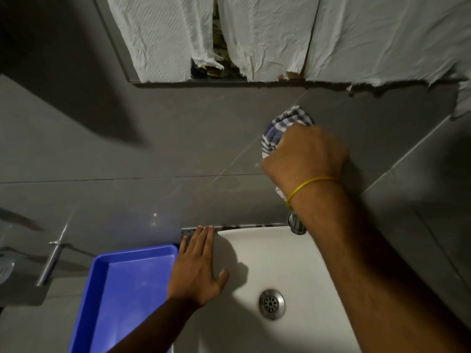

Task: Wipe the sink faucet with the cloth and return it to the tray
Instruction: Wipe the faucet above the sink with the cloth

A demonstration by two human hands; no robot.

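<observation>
My right hand [305,156] is closed around a blue-and-white striped cloth [283,128], held against the grey wall above the white sink [254,250]. The cloth and my forearm cover most of the faucet; only its chrome spout tip [295,224] shows below my wrist, over the basin's back edge. My left hand [198,271] lies flat, fingers apart, on the sink's left rim. The blue tray [102,289] sits left of the sink with nothing in it.
A chrome drain [271,303] lies in the basin. A chrome towel bar [51,261] sticks out of the wall at the left. Above, a mirror is covered with white paper sheets [254,34]. Grey tiles [153,149] surround the sink.
</observation>
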